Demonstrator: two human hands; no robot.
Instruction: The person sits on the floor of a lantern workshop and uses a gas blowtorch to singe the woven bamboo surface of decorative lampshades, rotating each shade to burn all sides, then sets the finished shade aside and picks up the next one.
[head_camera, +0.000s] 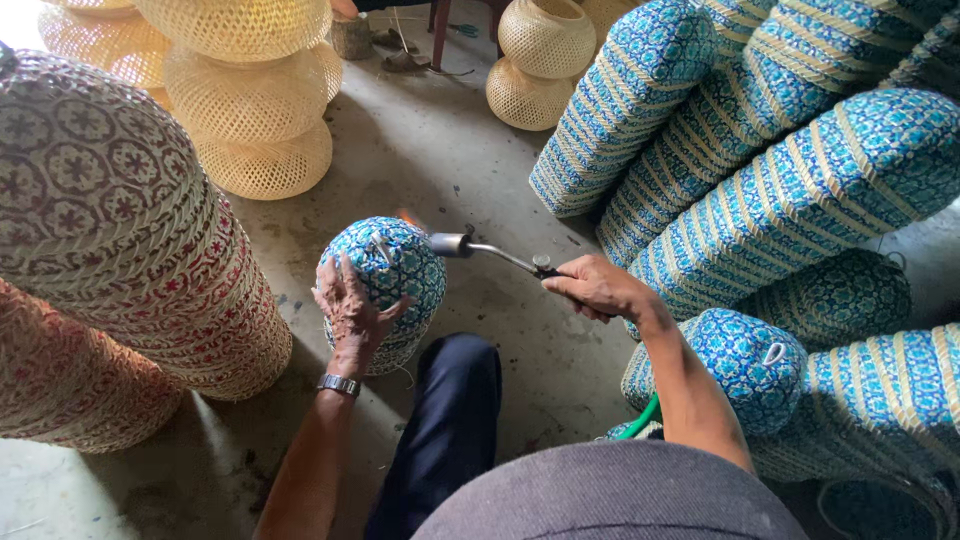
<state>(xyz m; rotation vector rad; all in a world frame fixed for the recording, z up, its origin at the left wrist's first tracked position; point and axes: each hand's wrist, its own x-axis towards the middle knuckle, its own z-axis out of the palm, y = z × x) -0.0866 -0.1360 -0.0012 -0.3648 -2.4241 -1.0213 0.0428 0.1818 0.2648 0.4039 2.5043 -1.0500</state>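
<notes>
While the left hand (350, 310) lies with spread fingers flat on the near side of a blue woven lampshade (385, 285) standing on the concrete floor (450, 150) near the person's knee, the right hand (600, 290) is closed around the handle of a gas torch (480, 248). Its metal nozzle points left at the top of the lampshade, where a small flame shows. Stacks of blue shades (790, 170) lie to the right, red-patterned ones (110, 230) to the left.

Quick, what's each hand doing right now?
Left hand: open, fingers spread against the blue woven shade.
Right hand: closed around the torch handle.
</notes>
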